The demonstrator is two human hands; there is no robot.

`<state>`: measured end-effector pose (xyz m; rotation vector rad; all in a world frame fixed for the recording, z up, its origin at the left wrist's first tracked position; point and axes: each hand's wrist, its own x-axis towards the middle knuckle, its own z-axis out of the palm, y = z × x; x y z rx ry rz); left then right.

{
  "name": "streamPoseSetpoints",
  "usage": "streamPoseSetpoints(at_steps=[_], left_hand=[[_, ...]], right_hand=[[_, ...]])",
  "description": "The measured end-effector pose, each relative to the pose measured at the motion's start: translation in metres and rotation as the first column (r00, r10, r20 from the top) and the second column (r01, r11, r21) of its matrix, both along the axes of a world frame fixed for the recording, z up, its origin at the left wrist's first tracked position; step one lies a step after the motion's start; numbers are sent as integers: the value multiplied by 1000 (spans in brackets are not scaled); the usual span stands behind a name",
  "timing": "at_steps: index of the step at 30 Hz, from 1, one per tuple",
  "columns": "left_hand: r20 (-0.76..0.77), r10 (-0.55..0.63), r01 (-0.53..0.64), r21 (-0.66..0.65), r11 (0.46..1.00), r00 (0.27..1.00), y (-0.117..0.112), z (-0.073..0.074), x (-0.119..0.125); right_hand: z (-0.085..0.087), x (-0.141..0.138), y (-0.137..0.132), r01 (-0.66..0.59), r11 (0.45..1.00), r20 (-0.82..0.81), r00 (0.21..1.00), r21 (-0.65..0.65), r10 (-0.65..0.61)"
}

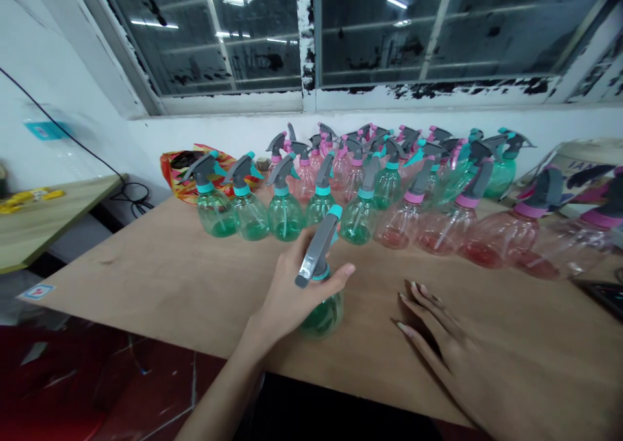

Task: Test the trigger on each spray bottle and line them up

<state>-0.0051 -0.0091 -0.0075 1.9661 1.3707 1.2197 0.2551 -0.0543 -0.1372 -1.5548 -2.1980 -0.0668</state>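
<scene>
My left hand is wrapped round the neck of a green spray bottle with a grey trigger head and teal collar, which stands on the wooden table near its front edge. My right hand lies flat on the table to the right of that bottle, fingers stretched out, holding nothing. Behind them stands a row of green spray bottles on the left and pink spray bottles on the right, with more of both crowded against the wall.
A red and yellow bag lies at the table's back left corner. A lower side table with yellow items stands at the left, black cables beside it. A dark flat object rests at the right edge. Windows run above.
</scene>
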Motion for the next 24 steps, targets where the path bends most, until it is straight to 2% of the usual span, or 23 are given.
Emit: streamPoseSetpoints(at_steps=[4, 8, 15, 19, 22, 24], left_hand=[[-39, 12, -13, -21, 1000, 999, -3, -3, -2], [-92, 6, -8, -24, 1000, 996, -12, 1, -7], [-225, -85, 69, -79, 994, 971, -26, 6, -27], [-263, -120, 89, -124, 988, 957, -35, 14, -46], [-260, -59, 37, -88, 995, 964, -41, 18, -71], [-261, 28, -37, -29, 999, 965, -42, 17, -96]], right_hand=[[0, 0, 0, 2, 1000, 3, 1000, 5, -2], [-1, 1, 0, -10, 1000, -8, 1000, 18, 11], [-11, 11, 2, -64, 998, -102, 993, 0, 63], [-15, 12, 4, -68, 998, -121, 990, 5, 68], [-18, 15, 6, -96, 995, -121, 988, 15, 97], [-20, 19, 8, -121, 992, -126, 984, 25, 123]])
